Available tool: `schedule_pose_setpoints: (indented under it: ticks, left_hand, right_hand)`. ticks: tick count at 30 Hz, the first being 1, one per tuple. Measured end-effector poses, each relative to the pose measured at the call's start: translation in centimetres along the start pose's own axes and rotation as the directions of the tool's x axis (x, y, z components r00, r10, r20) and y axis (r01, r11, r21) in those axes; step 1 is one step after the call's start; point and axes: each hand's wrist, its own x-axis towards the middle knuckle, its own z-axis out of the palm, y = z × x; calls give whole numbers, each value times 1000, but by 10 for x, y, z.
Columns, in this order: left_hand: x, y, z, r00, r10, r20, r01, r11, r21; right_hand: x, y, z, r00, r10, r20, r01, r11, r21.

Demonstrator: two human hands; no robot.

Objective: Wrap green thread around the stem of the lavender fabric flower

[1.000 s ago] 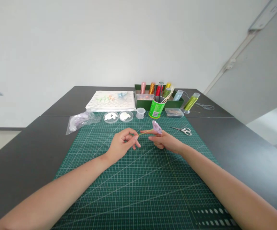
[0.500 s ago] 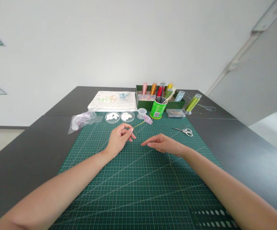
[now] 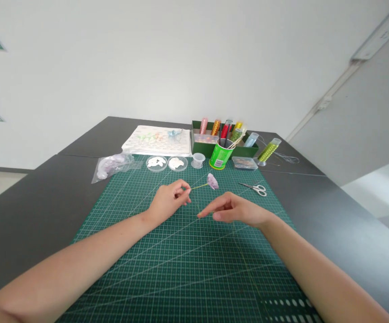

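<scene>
A light purple flower (image 3: 212,181) on a thin green stem is held over the green cutting mat (image 3: 167,264). My left hand (image 3: 171,197) pinches the stem's lower end between thumb and fingertips, with the bloom pointing right. My right hand (image 3: 234,210) hovers just below and to the right of the bloom. Its index finger stretches left toward the mat, apart from the thumb, and I see nothing in it. White-handled scissors (image 3: 256,189) lie right of the flower.
Along the mat's far edge stand two shallow dishes (image 3: 156,169) of white pieces, a small clear cup (image 3: 198,160), a green can (image 3: 220,157) and a flat clear case (image 3: 244,163). Behind sits a green box (image 3: 203,148) of thread spools. A plastic bag (image 3: 111,166) lies left.
The flower has come nearer and turned so its stem lies flatter. My right hand has moved slightly down, its index finger and thumb farther apart. The camera view has shifted a little.
</scene>
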Motion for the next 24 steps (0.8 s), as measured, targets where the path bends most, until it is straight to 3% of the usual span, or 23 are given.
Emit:
schedule_pose_setpoints:
  ticks: [6,13,18,24]
  left_hand:
    - [-12,2,11,971,166,173,-189,974,128]
    - [-20,8,14,930,242,277,-292,943,158]
    - [-22,16,15,919,252,303,-280,959,52]
    - [-21,23,15,945,242,220,-226,969,-95]
  right_hand:
    - [-9,-6,-2,973,-224,-61,227,972,58]
    - [-14,-8,-14,952,-287,-109,288,958,-10]
    - [-11,0,-20,949,-264,-175,264,964,-28]
    - [-6,6,-23,963,-135,-234,145,989,28]
